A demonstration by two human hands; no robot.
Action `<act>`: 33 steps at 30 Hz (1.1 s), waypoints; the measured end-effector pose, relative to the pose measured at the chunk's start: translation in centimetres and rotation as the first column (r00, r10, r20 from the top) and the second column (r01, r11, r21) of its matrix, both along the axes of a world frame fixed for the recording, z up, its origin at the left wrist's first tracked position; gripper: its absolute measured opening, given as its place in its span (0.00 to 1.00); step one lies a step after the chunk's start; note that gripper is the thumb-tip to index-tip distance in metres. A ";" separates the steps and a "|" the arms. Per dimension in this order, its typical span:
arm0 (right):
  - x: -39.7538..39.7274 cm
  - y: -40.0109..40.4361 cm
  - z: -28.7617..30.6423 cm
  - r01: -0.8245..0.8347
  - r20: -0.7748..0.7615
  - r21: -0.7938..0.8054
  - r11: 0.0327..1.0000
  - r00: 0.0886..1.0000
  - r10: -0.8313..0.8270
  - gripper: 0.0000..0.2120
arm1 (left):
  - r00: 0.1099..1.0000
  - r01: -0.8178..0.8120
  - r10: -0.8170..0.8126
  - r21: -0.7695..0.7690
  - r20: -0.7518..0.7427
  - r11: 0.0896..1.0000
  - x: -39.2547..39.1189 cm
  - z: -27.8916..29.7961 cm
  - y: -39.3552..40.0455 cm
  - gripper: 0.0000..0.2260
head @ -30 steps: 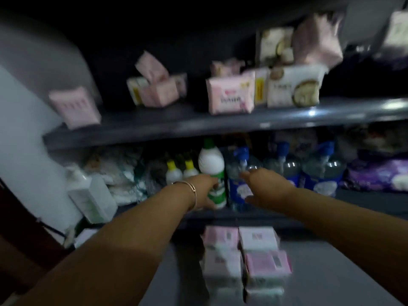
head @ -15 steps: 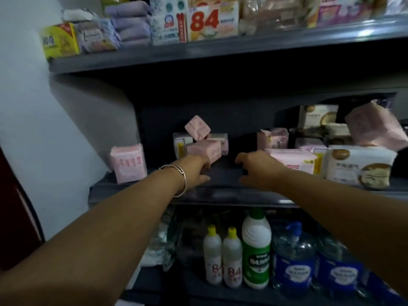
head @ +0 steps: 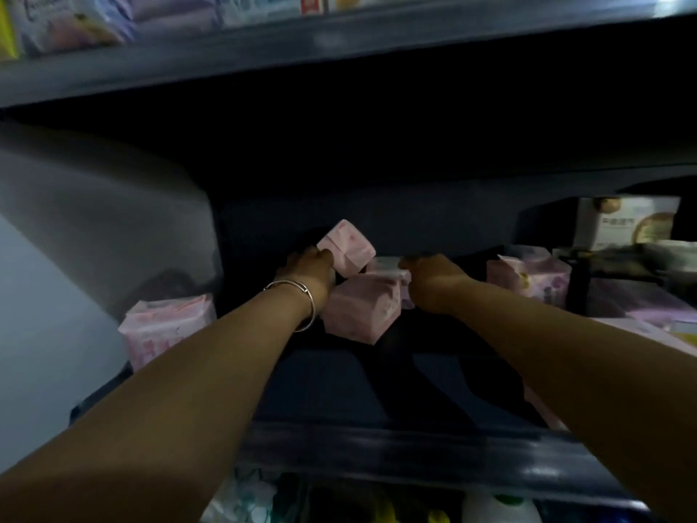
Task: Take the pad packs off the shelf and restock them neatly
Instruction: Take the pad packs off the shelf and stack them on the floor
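Reaching deep on the shelf (head: 339,390): left hand (head: 311,271) touching the tilted pink pad pack (head: 347,248), right hand (head: 433,281) grip unclear; next, probably lifting packs out.

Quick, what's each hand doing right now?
Left hand: touches the tilted top pink pack; grip cannot be told.
Right hand: at the pile; fingers hidden, cannot be told.

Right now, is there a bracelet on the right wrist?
No, the bracelet sits on the left wrist, behind the left hand; the right wrist is bare.
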State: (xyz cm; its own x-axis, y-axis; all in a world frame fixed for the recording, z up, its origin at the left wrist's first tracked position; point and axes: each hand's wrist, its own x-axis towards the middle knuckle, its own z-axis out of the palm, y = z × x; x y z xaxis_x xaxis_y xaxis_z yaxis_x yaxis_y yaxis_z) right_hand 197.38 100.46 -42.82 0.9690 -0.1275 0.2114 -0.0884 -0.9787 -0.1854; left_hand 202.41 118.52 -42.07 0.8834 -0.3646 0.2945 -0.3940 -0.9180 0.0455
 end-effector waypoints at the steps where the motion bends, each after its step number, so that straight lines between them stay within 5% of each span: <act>1: 1.4 -0.1 -0.3 0.012 -0.008 0.016 1.000 1.000 -0.012 0.20 | 1.000 -0.028 0.028 0.002 0.002 1.000 1.3 -0.1 -0.1 0.20; 5: 5.9 -0.3 -2.0 0.069 -0.005 0.110 0.991 0.998 -0.069 0.22 | 0.993 -0.116 0.116 -0.030 0.005 0.993 5.6 -0.9 -0.6 0.25; 12: 9.5 1.1 -2.2 -0.041 -0.148 -0.003 0.999 0.988 0.040 0.23 | 0.979 -0.100 0.071 -0.146 -0.193 0.984 9.8 -2.4 -1.7 0.38; 16: 9.3 0.7 -1.5 -0.003 -0.065 0.064 0.998 0.998 0.007 0.21 | 0.982 -0.089 0.053 -0.201 -0.179 0.976 10.2 -2.7 -0.8 0.37; 21: 10.1 -0.6 -1.7 0.241 0.012 0.167 0.956 0.969 -0.247 0.34 | 0.994 -0.073 0.061 -0.143 -0.090 0.987 10.1 -1.6 -0.6 0.28; 26: 10.5 -0.7 -1.8 0.374 -0.034 0.364 0.853 0.921 -0.389 0.48 | 0.929 -0.287 0.264 -0.055 -0.258 0.956 10.0 -1.7 -0.4 0.58; 28: 9.3 -1.0 -1.3 0.270 -0.121 0.411 0.871 0.963 -0.242 0.45 | 0.930 -0.211 0.223 0.074 -0.291 0.975 10.0 -1.4 0.0 0.54; 30: 7.8 -1.7 -0.8 0.193 -0.198 0.423 0.886 0.973 -0.117 0.28 | 0.937 -0.175 0.195 0.095 -0.291 0.980 9.6 -1.1 0.2 0.39; 33: 7.1 -2.4 -0.4 0.310 -0.158 0.285 0.907 0.949 -0.274 0.35 | 0.930 -0.278 0.284 0.059 -0.232 0.959 9.7 -1.3 0.5 0.41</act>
